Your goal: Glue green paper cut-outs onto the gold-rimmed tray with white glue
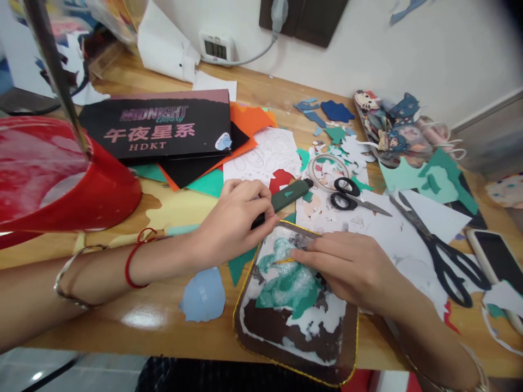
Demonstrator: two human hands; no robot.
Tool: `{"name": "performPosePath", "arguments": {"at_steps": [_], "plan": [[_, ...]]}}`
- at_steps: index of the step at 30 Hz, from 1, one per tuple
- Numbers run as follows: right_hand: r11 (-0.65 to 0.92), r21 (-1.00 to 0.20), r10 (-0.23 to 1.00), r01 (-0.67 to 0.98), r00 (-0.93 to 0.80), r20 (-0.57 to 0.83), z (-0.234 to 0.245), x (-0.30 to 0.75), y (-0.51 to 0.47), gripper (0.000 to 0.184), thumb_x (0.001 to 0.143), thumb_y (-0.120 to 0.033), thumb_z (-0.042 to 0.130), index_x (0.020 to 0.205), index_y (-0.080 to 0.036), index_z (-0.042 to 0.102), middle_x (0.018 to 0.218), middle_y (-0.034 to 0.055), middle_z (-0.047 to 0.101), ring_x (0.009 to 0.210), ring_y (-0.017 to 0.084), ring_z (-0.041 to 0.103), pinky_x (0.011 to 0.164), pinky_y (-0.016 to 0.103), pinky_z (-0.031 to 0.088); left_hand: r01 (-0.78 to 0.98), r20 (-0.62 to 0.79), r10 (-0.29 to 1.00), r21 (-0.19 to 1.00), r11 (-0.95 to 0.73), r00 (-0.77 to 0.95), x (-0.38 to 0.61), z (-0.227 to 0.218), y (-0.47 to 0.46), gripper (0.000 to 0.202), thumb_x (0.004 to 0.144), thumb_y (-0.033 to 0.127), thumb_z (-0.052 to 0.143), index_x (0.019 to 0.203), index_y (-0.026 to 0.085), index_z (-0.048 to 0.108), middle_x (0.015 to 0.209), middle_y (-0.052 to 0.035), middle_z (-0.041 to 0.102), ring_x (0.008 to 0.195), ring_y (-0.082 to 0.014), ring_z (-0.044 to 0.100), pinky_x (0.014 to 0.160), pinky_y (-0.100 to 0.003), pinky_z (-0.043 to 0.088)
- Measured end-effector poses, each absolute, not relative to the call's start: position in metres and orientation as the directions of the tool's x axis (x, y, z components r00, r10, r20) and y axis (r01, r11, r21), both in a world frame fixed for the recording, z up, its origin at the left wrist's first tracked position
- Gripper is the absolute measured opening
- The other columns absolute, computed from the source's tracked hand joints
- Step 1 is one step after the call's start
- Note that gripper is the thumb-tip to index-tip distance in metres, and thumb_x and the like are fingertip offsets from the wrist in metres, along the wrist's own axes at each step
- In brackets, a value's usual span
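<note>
My left hand (235,220) is closed around a dark green-handled craft knife (286,197), whose tip points down toward a brown tray with a gold rim (286,351). On the tray lies a green paper cut-out (288,283) smeared with white glue. My right hand (347,267) rests flat on the tray's upper right, fingers pressed together and pinching a thin yellow stick (285,261) against the green cut-out.
Small black scissors (347,195) and large black scissors (445,256) lie to the right among white paper scraps. A black box (159,125) sits on coloured paper sheets at the back left. A red bowl (61,179) stands left; a phone (494,256) lies at the right edge.
</note>
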State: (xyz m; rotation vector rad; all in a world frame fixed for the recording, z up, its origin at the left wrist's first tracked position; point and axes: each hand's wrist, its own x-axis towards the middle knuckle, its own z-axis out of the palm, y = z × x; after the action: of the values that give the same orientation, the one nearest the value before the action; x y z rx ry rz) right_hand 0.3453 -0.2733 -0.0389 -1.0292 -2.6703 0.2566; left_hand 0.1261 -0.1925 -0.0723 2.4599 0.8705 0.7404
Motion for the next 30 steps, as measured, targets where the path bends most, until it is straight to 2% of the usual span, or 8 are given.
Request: {"name": "performPosePath", "arguments": {"at_steps": [4, 12, 18, 27, 30], "plan": [[0.704, -0.321, 0.706, 0.634, -0.672, 0.223, -0.0395, 0.3466, -0.2737, 0.025, 0.088, -0.006, 0.044, 0.105, -0.016, 0.059, 0.085, 0.0053, 0.065, 0.073, 0.015, 0.057, 0.062, 0.027, 0.043, 0.438, 0.344, 0.668, 0.546, -0.714, 0.66, 0.1264, -0.072, -0.1931, 0.014, 0.088, 0.022, 0.05, 0.076, 0.017, 0.055, 0.09, -0.0017, 0.051, 0.09, -0.0139, 0.048, 0.087, -0.034, 0.028], [0.731, -0.222, 0.681, 0.645, -0.706, 0.194, -0.043, 0.342, -0.2729, 0.026, 0.089, -0.005, 0.041, 0.105, -0.016, 0.059, 0.081, 0.0045, 0.065, 0.071, 0.016, 0.056, 0.061, 0.028, 0.041, 0.446, 0.348, 0.668, 0.535, -0.717, 0.657, 0.126, -0.0711, -0.1931, 0.016, 0.089, 0.024, 0.05, 0.076, 0.017, 0.056, 0.088, -0.0023, 0.052, 0.088, -0.0145, 0.049, 0.085, -0.035, 0.029], [0.723, -0.212, 0.691, 0.658, -0.681, 0.242, -0.0425, 0.3438, -0.2735, 0.025, 0.087, -0.005, 0.043, 0.104, -0.015, 0.058, 0.077, 0.003, 0.062, 0.068, 0.015, 0.053, 0.058, 0.027, 0.038, 0.444, 0.351, 0.669, 0.537, -0.717, 0.655, 0.1273, -0.0713, -0.1933, 0.016, 0.089, 0.024, 0.049, 0.076, 0.017, 0.056, 0.088, -0.0021, 0.052, 0.087, -0.0139, 0.049, 0.085, -0.035, 0.029], [0.698, -0.25, 0.715, 0.671, -0.671, 0.196, -0.0438, 0.3443, -0.2718, 0.028, 0.086, -0.003, 0.042, 0.105, -0.017, 0.057, 0.076, 0.0026, 0.061, 0.066, 0.014, 0.051, 0.056, 0.027, 0.035, 0.443, 0.352, 0.665, 0.533, -0.721, 0.659, 0.1263, -0.071, -0.1931, 0.017, 0.089, 0.024, 0.049, 0.075, 0.017, 0.056, 0.088, -0.0025, 0.052, 0.089, -0.0142, 0.049, 0.084, -0.035, 0.029], [0.714, -0.254, 0.7, 0.653, -0.676, 0.23, -0.0424, 0.3427, -0.2728, 0.028, 0.087, -0.004, 0.042, 0.106, -0.018, 0.058, 0.079, 0.0032, 0.063, 0.069, 0.014, 0.053, 0.058, 0.027, 0.036, 0.45, 0.343, 0.67, 0.534, -0.715, 0.658, 0.1257, -0.0712, -0.1936, 0.017, 0.089, 0.025, 0.049, 0.076, 0.017, 0.056, 0.09, -0.0031, 0.052, 0.091, -0.0154, 0.049, 0.084, -0.036, 0.03]]}}
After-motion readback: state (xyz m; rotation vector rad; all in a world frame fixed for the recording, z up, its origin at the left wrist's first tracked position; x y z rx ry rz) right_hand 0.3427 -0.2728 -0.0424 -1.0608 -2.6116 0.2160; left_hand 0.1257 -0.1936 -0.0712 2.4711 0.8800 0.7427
